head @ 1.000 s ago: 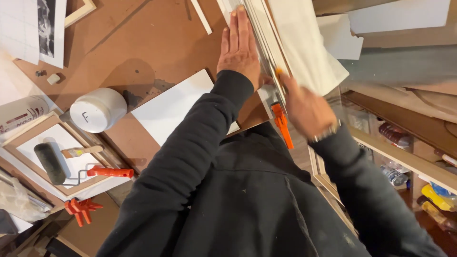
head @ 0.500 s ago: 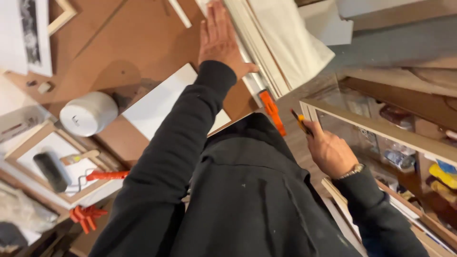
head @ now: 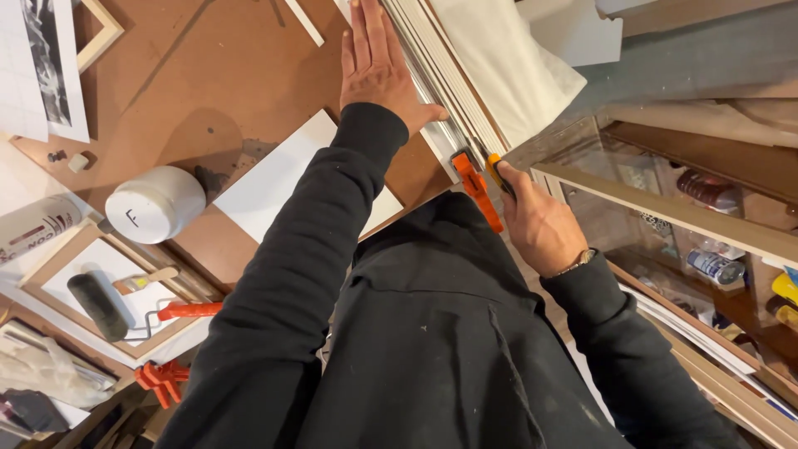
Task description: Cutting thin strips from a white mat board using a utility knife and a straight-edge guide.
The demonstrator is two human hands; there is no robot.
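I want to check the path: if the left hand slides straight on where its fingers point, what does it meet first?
The left hand lies flat beside the metal ruler, fingers toward the picture's top edge. Only bare brown board shows ahead; the way looks free there.

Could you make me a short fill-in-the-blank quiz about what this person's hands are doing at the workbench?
1. The left hand lies ____ on the brown bench, fingers straight.
2. The right hand grips a small tool whose tip is ____ in colour.
3. The paint roller in the tray has an ____ handle.

Missing words: flat; orange; orange

Likely a framing workshop — wooden frames [head: 98, 33], paint roller [head: 98, 306], orange clamps [head: 163, 381], cluttered shelves [head: 706, 224].
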